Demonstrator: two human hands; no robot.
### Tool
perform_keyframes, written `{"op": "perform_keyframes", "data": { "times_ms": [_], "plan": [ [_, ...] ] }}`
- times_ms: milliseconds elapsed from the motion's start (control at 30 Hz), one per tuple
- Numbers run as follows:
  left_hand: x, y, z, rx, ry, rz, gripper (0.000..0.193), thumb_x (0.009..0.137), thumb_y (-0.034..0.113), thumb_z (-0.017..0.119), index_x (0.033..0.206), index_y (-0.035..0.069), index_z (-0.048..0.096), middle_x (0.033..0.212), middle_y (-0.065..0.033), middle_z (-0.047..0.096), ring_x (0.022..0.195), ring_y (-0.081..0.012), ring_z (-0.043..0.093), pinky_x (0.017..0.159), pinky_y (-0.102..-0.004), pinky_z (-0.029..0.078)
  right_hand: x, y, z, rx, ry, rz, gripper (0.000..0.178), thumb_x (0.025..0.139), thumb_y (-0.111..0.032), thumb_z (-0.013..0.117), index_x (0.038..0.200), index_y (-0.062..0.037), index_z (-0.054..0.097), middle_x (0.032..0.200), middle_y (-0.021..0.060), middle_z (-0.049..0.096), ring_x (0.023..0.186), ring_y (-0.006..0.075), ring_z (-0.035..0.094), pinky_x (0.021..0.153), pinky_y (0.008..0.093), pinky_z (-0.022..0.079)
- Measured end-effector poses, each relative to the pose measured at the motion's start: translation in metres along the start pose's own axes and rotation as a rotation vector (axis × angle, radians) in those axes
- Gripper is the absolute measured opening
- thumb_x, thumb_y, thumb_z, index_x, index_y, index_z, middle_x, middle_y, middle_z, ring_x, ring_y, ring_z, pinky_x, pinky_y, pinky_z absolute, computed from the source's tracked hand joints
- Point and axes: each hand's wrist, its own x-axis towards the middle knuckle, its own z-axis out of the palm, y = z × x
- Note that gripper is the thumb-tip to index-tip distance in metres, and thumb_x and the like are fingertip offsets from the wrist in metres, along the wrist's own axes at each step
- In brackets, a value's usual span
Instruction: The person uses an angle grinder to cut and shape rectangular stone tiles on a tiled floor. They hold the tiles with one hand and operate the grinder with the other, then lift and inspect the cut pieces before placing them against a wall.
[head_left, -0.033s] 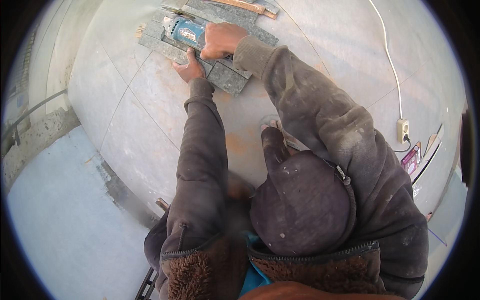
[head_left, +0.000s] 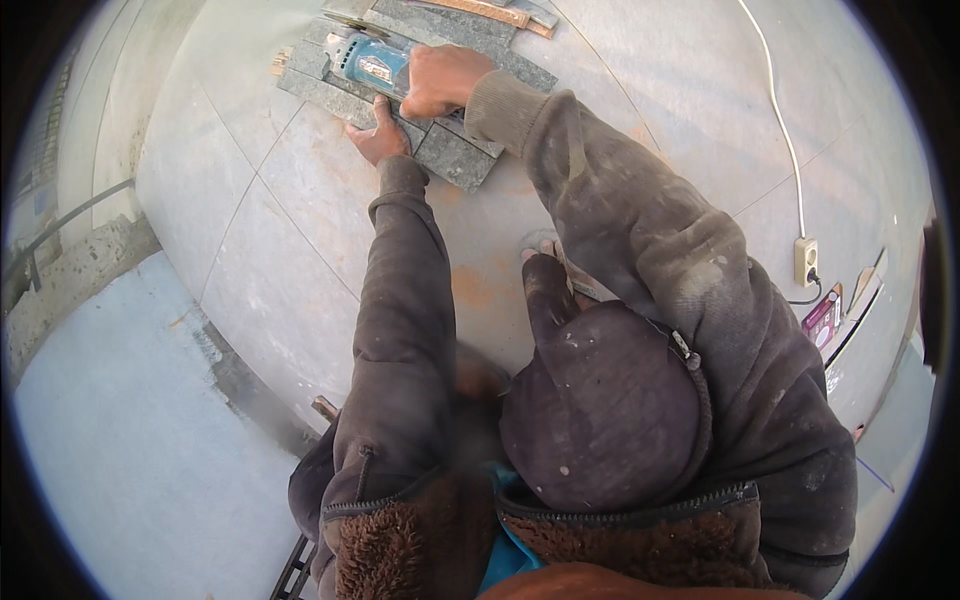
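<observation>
My right hand (head_left: 440, 82) is wrapped round the body of a blue angle grinder (head_left: 372, 64). The grinder's disc (head_left: 350, 22) lies at the far left end of the tool, over grey stone cladding tiles (head_left: 455, 155), and a pale dust haze hangs to its left. Just below the grinder, my left hand (head_left: 380, 138) grips the near edge of the tiles, thumb lying on top; its other fingers are partly hidden. The tiles rest on the floor as rough rectangular strips.
Thin wooden strips (head_left: 490, 10) lie beyond the tiles. A white cable (head_left: 778, 110) runs down the right side to a socket block (head_left: 806, 262), with a purple box (head_left: 822, 316) beside it. My bent knee (head_left: 605, 410) and bare foot (head_left: 540, 248) are below my arms. A floor edge (head_left: 250, 385) runs along the left.
</observation>
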Motion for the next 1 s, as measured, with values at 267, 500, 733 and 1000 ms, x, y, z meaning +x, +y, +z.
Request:
{"op": "perform_keyframes", "data": {
  "times_ms": [267, 500, 733, 1000],
  "plan": [
    [-0.003, 0.014, 0.005, 0.032, -0.010, 0.001, 0.105, 0.080, 0.048, 0.077, 0.144, -0.020, 0.029, 0.144, -0.0345, 0.044, 0.134, -0.0402, 0.046, 0.113, -0.0398, 0.037, 0.020, -0.004, 0.000, -0.017, -0.031, -0.002, 0.053, 0.077, -0.038, 0.073, 0.115, -0.0011, 0.069, 0.109, 0.0165, 0.073, 0.103, 0.0311, 0.071, 0.088, 0.0402, 0.057],
    [0.004, 0.002, 0.006, 0.081, -0.004, 0.010, 0.106, 0.080, 0.050, 0.076, 0.144, -0.020, 0.028, 0.146, -0.0354, 0.042, 0.136, -0.0414, 0.044, 0.114, -0.0402, 0.036, 0.021, -0.010, -0.005, -0.002, -0.054, 0.011, 0.052, 0.075, -0.035, 0.074, 0.116, -0.0048, 0.071, 0.113, 0.0148, 0.073, 0.106, 0.0300, 0.070, 0.090, 0.0398, 0.056],
    [0.007, -0.002, 0.008, 0.062, 0.004, 0.011, 0.106, 0.080, 0.049, 0.076, 0.144, -0.020, 0.028, 0.146, -0.0356, 0.042, 0.136, -0.0415, 0.044, 0.114, -0.0401, 0.036, 0.024, -0.009, -0.004, -0.015, -0.028, 0.013, 0.054, 0.075, -0.036, 0.074, 0.119, -0.0048, 0.070, 0.113, 0.0144, 0.073, 0.106, 0.0299, 0.070, 0.090, 0.0402, 0.056],
    [0.003, 0.007, 0.008, 0.035, 0.020, 0.020, 0.101, 0.081, 0.044, 0.077, 0.143, -0.020, 0.030, 0.141, -0.0348, 0.047, 0.131, -0.0400, 0.049, 0.112, -0.0399, 0.037, 0.014, 0.001, 0.001, -0.022, 0.019, -0.016, 0.052, 0.075, -0.032, 0.072, 0.115, -0.0002, 0.068, 0.103, 0.0174, 0.074, 0.099, 0.0320, 0.072, 0.085, 0.0420, 0.057]
  ]
}}
